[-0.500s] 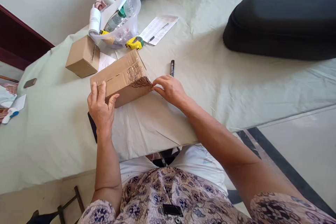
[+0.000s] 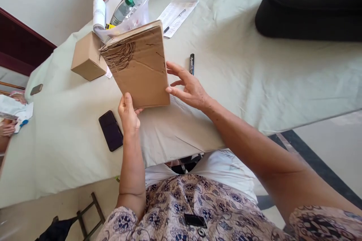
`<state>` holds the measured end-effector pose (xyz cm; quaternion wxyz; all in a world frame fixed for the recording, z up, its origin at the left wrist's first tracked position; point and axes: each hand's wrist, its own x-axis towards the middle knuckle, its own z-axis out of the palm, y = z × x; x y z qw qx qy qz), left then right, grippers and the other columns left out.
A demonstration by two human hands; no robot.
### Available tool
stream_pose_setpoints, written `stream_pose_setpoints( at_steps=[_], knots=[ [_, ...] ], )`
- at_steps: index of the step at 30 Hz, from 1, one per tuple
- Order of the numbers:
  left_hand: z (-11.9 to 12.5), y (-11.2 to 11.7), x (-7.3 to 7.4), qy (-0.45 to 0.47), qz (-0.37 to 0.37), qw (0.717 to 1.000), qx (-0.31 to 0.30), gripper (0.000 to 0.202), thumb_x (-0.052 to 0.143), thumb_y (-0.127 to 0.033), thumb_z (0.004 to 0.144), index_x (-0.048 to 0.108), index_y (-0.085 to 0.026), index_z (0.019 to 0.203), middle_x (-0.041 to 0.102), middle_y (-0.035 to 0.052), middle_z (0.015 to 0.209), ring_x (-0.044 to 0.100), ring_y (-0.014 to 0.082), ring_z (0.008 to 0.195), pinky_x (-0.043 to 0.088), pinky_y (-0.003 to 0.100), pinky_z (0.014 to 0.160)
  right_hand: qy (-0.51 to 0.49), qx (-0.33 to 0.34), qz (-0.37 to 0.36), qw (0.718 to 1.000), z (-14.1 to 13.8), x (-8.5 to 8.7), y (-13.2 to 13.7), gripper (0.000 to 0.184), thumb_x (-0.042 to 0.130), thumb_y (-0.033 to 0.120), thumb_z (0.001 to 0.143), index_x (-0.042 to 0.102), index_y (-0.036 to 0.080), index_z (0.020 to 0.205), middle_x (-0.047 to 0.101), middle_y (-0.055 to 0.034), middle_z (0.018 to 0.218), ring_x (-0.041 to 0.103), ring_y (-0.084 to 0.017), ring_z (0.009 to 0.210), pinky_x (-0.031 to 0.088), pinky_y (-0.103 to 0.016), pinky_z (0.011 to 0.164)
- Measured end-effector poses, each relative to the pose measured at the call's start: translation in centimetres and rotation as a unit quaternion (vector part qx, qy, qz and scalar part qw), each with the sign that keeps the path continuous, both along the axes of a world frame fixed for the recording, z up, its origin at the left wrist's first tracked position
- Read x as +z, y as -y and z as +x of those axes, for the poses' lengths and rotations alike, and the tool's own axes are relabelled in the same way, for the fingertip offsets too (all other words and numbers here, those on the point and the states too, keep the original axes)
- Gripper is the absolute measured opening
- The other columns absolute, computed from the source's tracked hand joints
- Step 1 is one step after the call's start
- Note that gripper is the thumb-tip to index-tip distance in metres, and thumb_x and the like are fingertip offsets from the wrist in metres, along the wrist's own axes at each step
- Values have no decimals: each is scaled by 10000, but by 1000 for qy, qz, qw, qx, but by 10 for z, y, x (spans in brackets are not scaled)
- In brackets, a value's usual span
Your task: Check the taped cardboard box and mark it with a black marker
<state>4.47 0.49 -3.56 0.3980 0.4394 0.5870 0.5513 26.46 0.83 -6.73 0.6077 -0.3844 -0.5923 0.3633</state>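
Head view: the left hand (image 2: 128, 115) grips the bottom edge of a scribbled cardboard box (image 2: 140, 71), thumb on its face, holding it tilted up off the cloth-covered desk (image 2: 240, 83). The right hand (image 2: 188, 88), at 3 o'clock of the box, is released, its fingers (image 2: 173, 68) spread and one fingertip at the box's right edge. A phone (image 2: 111, 130) lies at 7 o'clock of the left hand, and a marker (image 2: 192, 64) at 12 o'clock of the right hand.

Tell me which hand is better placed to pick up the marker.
Right, probably. The right hand is open beside the box, and the marker lies on the table just beyond it. The left hand grips the box's lower edge, holding it up.
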Motion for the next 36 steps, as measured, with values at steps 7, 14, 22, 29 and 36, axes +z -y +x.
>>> stream_pose_setpoints(
  at_steps=[7, 14, 22, 29, 36],
  knots=[
    [-7, 13, -1, -227, 78, 970, 31, 568, 540, -707, 898, 736, -174, 920, 719, 68, 916, 665, 217, 946, 559, 356, 891, 37, -24, -10, 999, 2, -1, 1, 703, 682, 697, 824, 593, 327, 1415, 611, -79, 1489, 648, -273, 1227, 621, -335, 789],
    [5, 17, -12, -194, 111, 974, -24, 662, 581, -652, 913, 583, -201, 1397, 651, 131, 1378, 597, 248, 1330, 443, 357, 1145, -16, -102, -59, 993, -4, -4, 3, 587, 666, 719, 827, 679, 304, 1243, 708, -58, 1290, 683, -201, 1041, 603, -308, 763],
    [12, 20, -20, -194, 128, 971, -52, 928, 700, -653, 835, 317, -245, 1575, 429, 169, 1616, 441, 294, 1500, 376, 440, 1233, 43, -18, -35, 998, 3, -3, 4, 755, 685, 714, 812, 556, 309, 1435, 588, -96, 1503, 634, -261, 1225, 605, -335, 811],
    [13, 20, -22, -174, 131, 974, -58, 1063, 809, -625, 745, 238, -290, 1577, 376, 169, 1641, 401, 301, 1525, 349, 462, 1252, 116, 57, -21, 991, 10, 0, 3, 926, 785, 683, 730, 461, 340, 1528, 472, -102, 1624, 563, -312, 1368, 610, -369, 887],
    [14, 19, -27, -167, 153, 973, -50, 1075, 819, -636, 725, 243, -296, 1567, 343, 164, 1656, 397, 303, 1525, 361, 447, 1242, 153, 15, -9, 988, 3, -8, 5, 929, 703, 696, 806, 378, 303, 1582, 448, -128, 1637, 559, -326, 1380, 609, -395, 906]
  ],
)
